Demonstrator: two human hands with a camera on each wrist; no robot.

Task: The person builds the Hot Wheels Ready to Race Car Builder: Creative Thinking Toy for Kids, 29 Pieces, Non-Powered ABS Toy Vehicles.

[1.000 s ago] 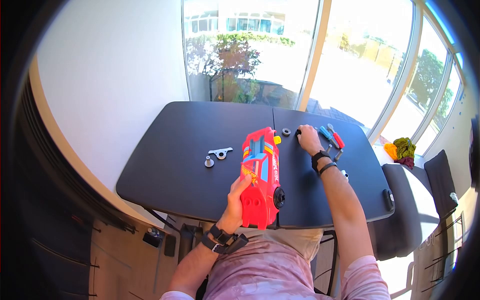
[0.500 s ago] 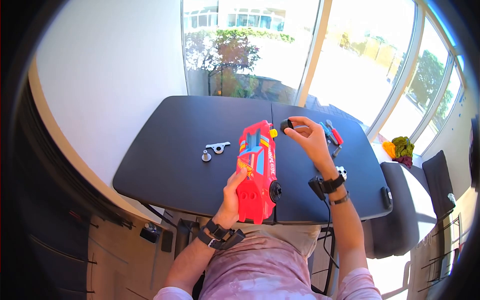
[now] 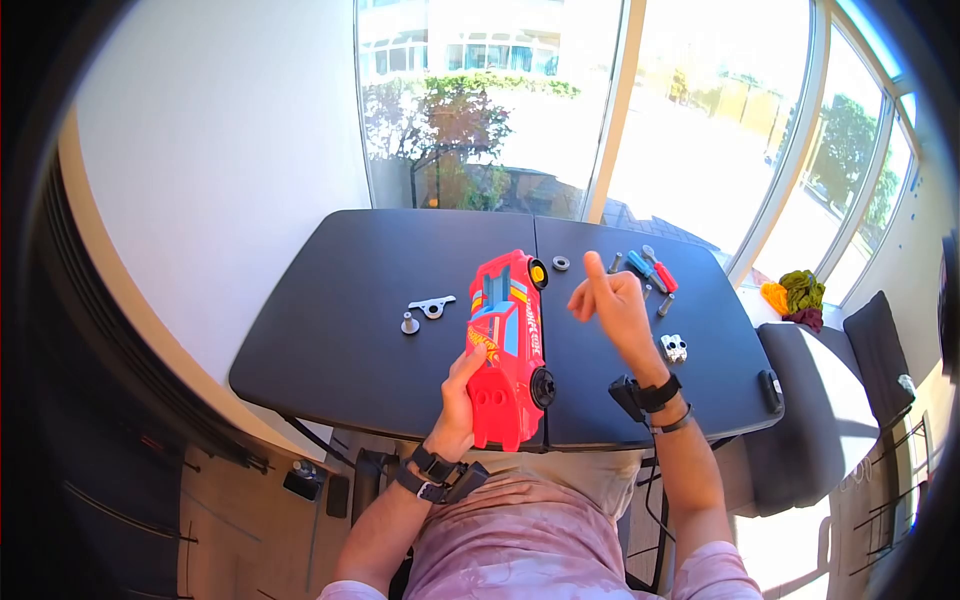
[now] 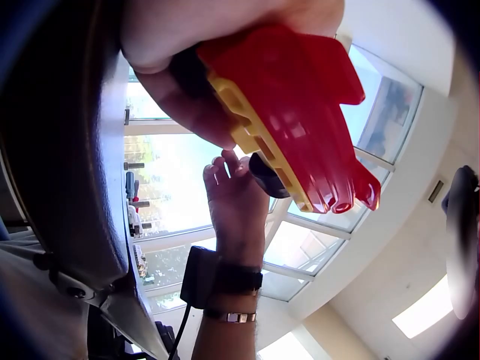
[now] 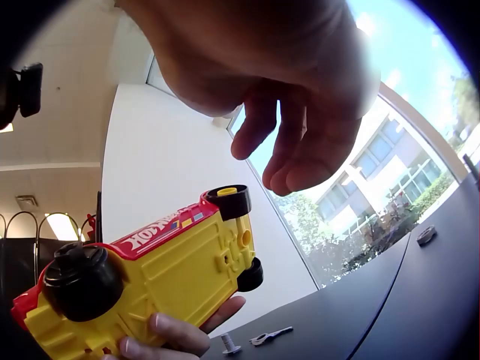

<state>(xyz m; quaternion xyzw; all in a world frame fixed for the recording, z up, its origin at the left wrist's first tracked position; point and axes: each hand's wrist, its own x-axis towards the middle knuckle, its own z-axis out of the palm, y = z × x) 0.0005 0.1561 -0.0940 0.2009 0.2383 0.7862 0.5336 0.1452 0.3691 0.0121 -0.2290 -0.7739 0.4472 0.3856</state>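
In the head view my left hand (image 3: 457, 401) grips the rear part of a red toy car (image 3: 505, 350) held above the table. A black wheel ring (image 3: 538, 274) sits around the yellow hub at its far right corner, and another black wheel (image 3: 543, 387) is at the near right. The right wrist view shows the car's yellow underside (image 5: 187, 274), with left fingertips against it. My right hand (image 3: 620, 318) hovers to the right of the car, touching nothing, its fingers relaxed and partly bent.
A grey ring (image 3: 561, 263) lies beyond the car. At the right are screwdrivers (image 3: 654, 269), bolts (image 3: 666, 305), a silver engine-like part (image 3: 674, 348) and a black object (image 3: 770, 391). A white bracket (image 3: 433, 307) and a flanged peg (image 3: 410, 324) lie left.
My right hand picked up the black ring from the table and brought it to the car's far right hub. The ring is now there, and the hand has let go and drawn back.
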